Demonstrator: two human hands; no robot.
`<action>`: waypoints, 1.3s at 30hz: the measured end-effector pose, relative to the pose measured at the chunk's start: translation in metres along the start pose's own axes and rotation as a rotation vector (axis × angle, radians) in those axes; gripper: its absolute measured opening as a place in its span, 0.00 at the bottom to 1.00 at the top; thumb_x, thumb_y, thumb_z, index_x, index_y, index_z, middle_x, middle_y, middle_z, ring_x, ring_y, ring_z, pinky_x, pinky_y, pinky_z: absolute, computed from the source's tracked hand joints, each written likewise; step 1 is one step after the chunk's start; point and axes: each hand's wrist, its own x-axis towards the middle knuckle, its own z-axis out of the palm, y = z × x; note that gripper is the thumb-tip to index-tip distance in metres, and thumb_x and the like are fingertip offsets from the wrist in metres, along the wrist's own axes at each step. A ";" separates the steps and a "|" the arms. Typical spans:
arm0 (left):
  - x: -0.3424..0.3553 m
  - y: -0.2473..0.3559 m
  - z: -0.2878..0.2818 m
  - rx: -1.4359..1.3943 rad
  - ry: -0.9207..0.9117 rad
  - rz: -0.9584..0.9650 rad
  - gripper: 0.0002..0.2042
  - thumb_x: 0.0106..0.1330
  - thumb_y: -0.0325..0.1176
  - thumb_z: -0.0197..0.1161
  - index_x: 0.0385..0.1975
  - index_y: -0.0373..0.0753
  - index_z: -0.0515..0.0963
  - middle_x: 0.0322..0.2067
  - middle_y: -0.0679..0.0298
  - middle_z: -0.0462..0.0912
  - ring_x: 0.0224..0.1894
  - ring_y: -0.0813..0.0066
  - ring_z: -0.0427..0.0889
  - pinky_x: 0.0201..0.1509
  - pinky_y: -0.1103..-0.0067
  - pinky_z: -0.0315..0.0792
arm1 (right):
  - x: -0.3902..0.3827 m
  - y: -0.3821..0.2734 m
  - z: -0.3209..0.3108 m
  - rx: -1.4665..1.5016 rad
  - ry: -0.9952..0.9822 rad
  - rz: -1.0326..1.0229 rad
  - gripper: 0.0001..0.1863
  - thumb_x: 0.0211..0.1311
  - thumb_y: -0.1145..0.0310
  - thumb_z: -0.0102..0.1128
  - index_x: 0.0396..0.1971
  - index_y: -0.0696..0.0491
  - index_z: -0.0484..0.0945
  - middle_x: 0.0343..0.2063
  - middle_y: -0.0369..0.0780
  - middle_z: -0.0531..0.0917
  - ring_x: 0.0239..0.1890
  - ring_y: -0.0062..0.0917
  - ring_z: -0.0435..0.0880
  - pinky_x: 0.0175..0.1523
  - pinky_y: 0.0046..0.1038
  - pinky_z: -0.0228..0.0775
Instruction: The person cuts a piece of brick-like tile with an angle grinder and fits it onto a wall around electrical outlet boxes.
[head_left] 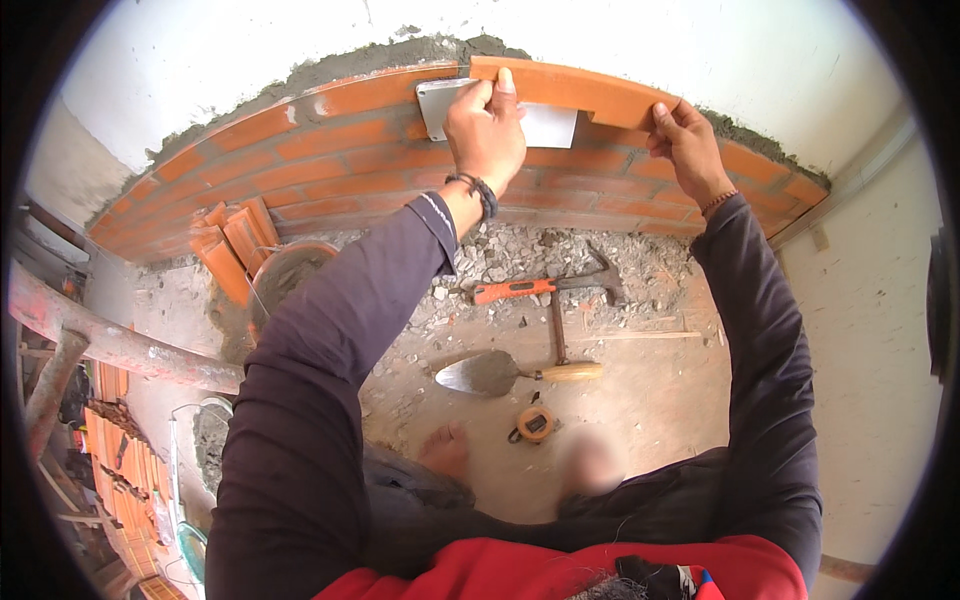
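My left hand (pixel 485 140) pinches the left end of a long, thin orange clay brick piece (pixel 575 88), thumb on its face. My right hand (pixel 688 150) grips its right end. A notch is cut in its lower edge near the right. The piece is held at the top of a low brick wall (pixel 320 145), in front of a white and grey metal box or plate (pixel 548 126) that it partly covers. Grey mortar (pixel 340 72) runs along the wall's top against the white plaster. Whether the piece touches the bricks below, I cannot tell.
On the floor lie a hammer (pixel 515 290) with an orange handle, a trowel (pixel 480 373), and a round orange tape measure (pixel 535 424), among rubble (pixel 480 255). Left stand a mortar bucket (pixel 292 268), leaning brick pieces (pixel 245 240), a metal pole (pixel 150 353) and stacked bricks (pixel 130 460).
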 end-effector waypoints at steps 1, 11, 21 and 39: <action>0.006 -0.005 -0.002 -0.012 -0.016 -0.030 0.21 0.80 0.43 0.51 0.30 0.30 0.76 0.28 0.67 0.73 0.32 0.83 0.77 0.44 0.75 0.86 | 0.002 -0.002 0.004 -0.033 0.059 -0.005 0.15 0.74 0.59 0.58 0.48 0.55 0.79 0.35 0.34 0.82 0.30 0.18 0.79 0.36 0.24 0.76; 0.020 0.008 -0.012 -0.446 -0.089 -0.217 0.20 0.81 0.36 0.46 0.59 0.22 0.67 0.53 0.49 0.74 0.50 0.64 0.81 0.60 0.68 0.81 | 0.007 0.001 0.021 0.084 0.119 0.087 0.16 0.74 0.55 0.58 0.44 0.53 0.80 0.33 0.33 0.81 0.27 0.16 0.76 0.35 0.23 0.73; 0.014 0.011 -0.007 -0.435 -0.114 -0.221 0.21 0.80 0.33 0.49 0.64 0.22 0.64 0.57 0.44 0.73 0.50 0.62 0.81 0.60 0.68 0.81 | 0.006 0.011 0.012 0.107 0.075 0.140 0.15 0.74 0.54 0.58 0.45 0.52 0.80 0.31 0.31 0.79 0.25 0.16 0.75 0.33 0.22 0.72; 0.039 -0.034 -0.033 0.161 -0.060 -0.207 0.14 0.77 0.32 0.55 0.53 0.29 0.77 0.44 0.58 0.85 0.41 0.77 0.82 0.44 0.80 0.81 | 0.033 0.024 0.042 0.025 0.233 -0.095 0.17 0.73 0.59 0.61 0.49 0.57 0.80 0.37 0.35 0.84 0.28 0.18 0.81 0.33 0.24 0.76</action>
